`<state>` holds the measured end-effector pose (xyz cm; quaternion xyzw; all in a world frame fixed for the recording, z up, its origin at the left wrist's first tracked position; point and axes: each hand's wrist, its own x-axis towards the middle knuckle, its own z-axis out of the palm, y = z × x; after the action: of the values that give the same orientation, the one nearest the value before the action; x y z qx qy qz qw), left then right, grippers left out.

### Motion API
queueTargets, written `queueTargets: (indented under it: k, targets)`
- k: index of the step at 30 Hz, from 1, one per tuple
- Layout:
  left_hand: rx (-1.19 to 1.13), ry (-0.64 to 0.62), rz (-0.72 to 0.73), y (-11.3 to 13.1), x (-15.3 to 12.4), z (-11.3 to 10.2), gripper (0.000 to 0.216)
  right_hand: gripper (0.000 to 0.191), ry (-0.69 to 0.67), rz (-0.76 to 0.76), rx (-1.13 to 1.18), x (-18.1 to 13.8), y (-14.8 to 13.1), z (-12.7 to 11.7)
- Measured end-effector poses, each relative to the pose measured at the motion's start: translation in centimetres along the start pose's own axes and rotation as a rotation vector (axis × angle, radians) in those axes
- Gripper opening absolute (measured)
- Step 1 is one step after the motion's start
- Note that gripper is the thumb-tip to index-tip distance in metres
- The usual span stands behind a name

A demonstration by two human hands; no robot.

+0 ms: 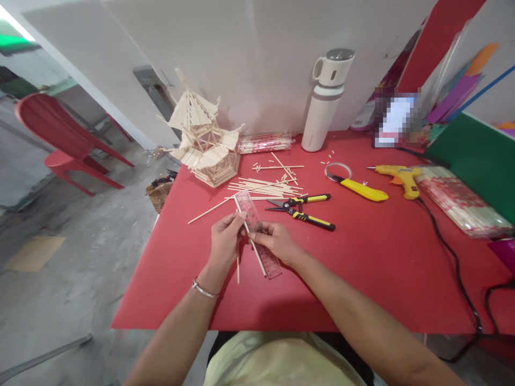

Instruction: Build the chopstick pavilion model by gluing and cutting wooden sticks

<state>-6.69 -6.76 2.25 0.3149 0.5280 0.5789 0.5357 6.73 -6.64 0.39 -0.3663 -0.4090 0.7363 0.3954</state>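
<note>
My left hand (227,238) is closed, thumb and fingers pinching a thin wooden stick (258,258) along the edge of a clear ruler (272,266). From the other side, my right hand (277,241) grips the ruler, its thumb close to the stick. Both are held tilted above the red table. A second stick (238,271) shows below my left hand; whether that hand holds it I cannot tell. Just beyond my hands lies a loose pile of sticks (265,187). Cutting pliers (300,206) with black and yellow handles rest right of the ruler, jaws apart.
A pagoda-like stick model (205,142) stands at the back left. Behind the pile is a packet of sticks (265,143), near a white bottle (325,112). Rightward lie a yellow cutter (364,190), a glue gun (402,177) with its cord, and another stick packet (462,201).
</note>
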Motion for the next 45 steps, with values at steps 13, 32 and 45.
queueTargets:
  k: [13,32,45]
  targets:
    - [0.429,-0.248,0.038,1.7,0.8,-2.6,0.027,0.026,0.027,0.006,-0.156,-0.4,-1.4,-1.5]
    - [1.179,-0.446,1.032,1.7,0.5,-3.0,0.013,0.014,-0.061,0.072,-0.403,-1.2,-3.0,-3.4]
    - [1.149,-0.62,0.917,1.8,0.8,-3.4,0.017,0.019,-0.068,0.056,-0.508,-1.3,-2.5,-3.4]
